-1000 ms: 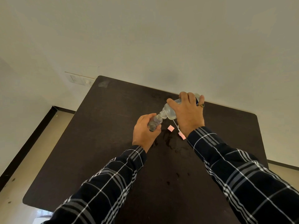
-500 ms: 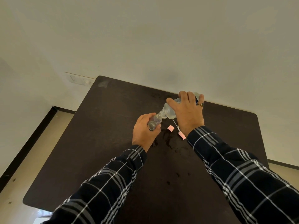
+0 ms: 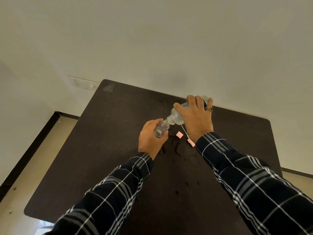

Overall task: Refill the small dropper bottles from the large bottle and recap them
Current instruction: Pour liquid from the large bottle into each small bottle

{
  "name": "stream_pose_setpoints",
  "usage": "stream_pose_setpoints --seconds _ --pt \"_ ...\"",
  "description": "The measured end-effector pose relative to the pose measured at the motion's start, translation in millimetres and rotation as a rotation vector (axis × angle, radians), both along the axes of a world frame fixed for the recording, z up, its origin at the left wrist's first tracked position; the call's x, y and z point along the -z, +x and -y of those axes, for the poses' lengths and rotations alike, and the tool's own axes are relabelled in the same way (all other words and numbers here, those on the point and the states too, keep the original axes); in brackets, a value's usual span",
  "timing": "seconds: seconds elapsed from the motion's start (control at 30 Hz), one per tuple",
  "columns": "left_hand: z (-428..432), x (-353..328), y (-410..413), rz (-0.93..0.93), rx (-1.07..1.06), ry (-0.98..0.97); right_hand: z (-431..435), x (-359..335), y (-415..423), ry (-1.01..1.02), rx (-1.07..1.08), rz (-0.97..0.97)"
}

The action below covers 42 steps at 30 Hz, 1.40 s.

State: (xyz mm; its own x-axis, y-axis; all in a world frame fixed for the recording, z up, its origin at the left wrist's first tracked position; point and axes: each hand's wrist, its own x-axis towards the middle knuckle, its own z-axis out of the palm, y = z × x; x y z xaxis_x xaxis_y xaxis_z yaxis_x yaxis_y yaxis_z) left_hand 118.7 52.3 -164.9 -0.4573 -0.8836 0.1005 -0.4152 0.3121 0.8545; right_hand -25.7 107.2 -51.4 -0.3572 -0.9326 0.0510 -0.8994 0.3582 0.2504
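Observation:
My left hand (image 3: pixel 150 138) grips a small clear dropper bottle (image 3: pixel 160 128), tilted with its mouth up and to the right. My right hand (image 3: pixel 196 117) holds the large clear bottle (image 3: pixel 177 117) tipped down to the left, its neck meeting the small bottle's mouth. Both are held above the dark table (image 3: pixel 105 150). Two pink caps lie on the table below the hands: one pink cap (image 3: pixel 179 134) under the large bottle, and another pink cap (image 3: pixel 191 142) with a thin white dropper stem next to my right wrist.
Wet drops and a small puddle (image 3: pixel 177 150) spot the table under the hands. The table's far edge meets a white wall with a switch plate (image 3: pixel 83 83) at the left. Floor shows to the left and right of the table.

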Motion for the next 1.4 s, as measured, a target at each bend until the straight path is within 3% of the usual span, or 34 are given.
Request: stream_pose_setpoints --seconds 1.4 --pt "4.7 -2.9 -0.5 0.042 0.012 -0.016 8.1 4.2 -3.8 -0.009 -0.027 -0.073"
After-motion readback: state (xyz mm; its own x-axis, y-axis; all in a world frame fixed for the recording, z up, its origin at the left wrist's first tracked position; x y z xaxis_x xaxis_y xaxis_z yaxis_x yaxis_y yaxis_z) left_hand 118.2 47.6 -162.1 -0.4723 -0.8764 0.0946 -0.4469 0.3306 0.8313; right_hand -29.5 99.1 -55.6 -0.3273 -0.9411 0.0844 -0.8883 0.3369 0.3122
